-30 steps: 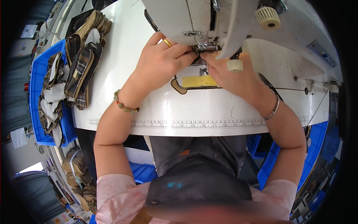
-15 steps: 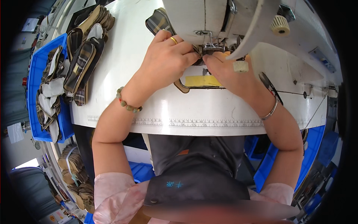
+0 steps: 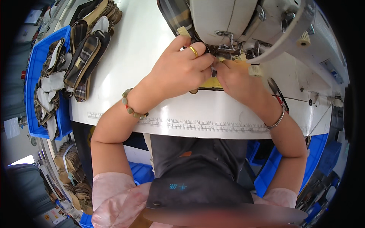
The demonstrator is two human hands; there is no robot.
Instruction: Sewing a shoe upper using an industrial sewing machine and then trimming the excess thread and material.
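Leftmost, a blue bin (image 3: 65, 122) holds plaid pieces; more plaid pouches (image 3: 81, 60) lie heaped at its right edge. The left forearm angles up and rightward over the table's printed ruler (image 3: 201, 126). The left hand (image 3: 184, 70) is palm down, knuckles bent, thumb and fingers drawn together; whether the tips pinch anything cannot be told. Just beyond it lies the plaid piece (image 3: 174, 14), left of the sewing machine (image 3: 222, 19), its long axis slanting from upper left toward the presser foot. Hand and machine hide its near end. The right hand (image 3: 240, 79) angles up and leftward, fingers bunched, tips near the left's; its grip cannot be told either. Snips (image 3: 275, 88) lie beside the right wrist.
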